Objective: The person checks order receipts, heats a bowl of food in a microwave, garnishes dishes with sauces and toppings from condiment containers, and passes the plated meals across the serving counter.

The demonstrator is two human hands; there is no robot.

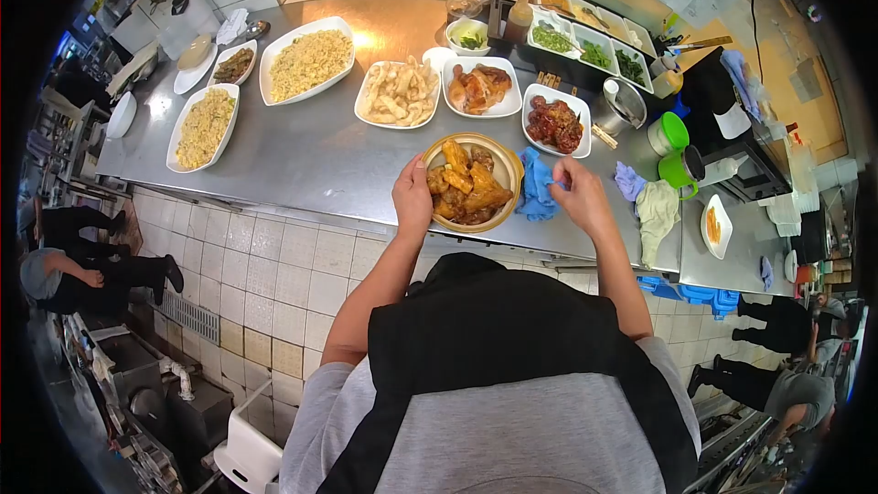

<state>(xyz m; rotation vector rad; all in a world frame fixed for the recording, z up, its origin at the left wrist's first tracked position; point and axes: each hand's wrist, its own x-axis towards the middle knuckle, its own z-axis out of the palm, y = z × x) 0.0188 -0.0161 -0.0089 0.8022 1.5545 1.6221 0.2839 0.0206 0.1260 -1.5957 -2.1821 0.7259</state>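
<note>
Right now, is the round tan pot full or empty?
Full, or nearly: the round tan pot has brown food pieces heaped across most of its inside.

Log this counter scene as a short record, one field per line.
Surface: steel counter
Front item: round brown bowl of glazed meat pieces
Left hand: against the bowl's left side
Right hand: beside blue cloth, contact unclear
Behind bowl: pale strips, browned poultry, dark glazed pieces, each in a white dish
Farther left: two dishes of yellowish rice
Back right: tray of chopped greens
</note>
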